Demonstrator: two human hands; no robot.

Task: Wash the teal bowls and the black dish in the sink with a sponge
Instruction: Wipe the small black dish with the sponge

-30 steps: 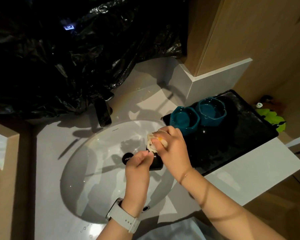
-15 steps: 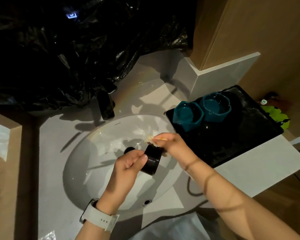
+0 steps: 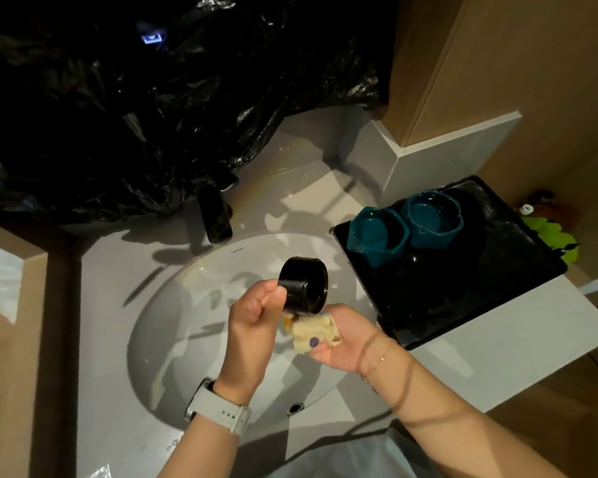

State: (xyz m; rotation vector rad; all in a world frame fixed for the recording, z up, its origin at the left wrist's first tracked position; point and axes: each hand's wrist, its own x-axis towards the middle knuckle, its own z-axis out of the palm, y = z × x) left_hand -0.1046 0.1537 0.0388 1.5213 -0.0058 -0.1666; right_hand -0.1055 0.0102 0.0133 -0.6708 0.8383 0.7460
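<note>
At mid-frame over the white oval sink (image 3: pixel 173 339), I see my left hand (image 3: pixel 256 319) with its grip clenched on the small round glossy black dish (image 3: pixel 303 285), tipped on its side, while my right hand (image 3: pixel 342 343) loosely cups a pale crumpled sponge (image 3: pixel 313 334) just below it. The dish's inside is turned away and the dark shadows make its surface hard to read. The two teal faceted ceramic bowls (image 3: pixel 377 234) sit touching on the wet black tray (image 3: pixel 463 288) on the counter (image 3: pixel 497 350) at right.

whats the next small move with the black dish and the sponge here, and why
Probably bring the sponge up against the black dish and scrub it. The left hand holds the dish tipped on its side above the sink, the right hand holds the sponge just below it, and the two teal bowls sit apart on the black tray.
</note>
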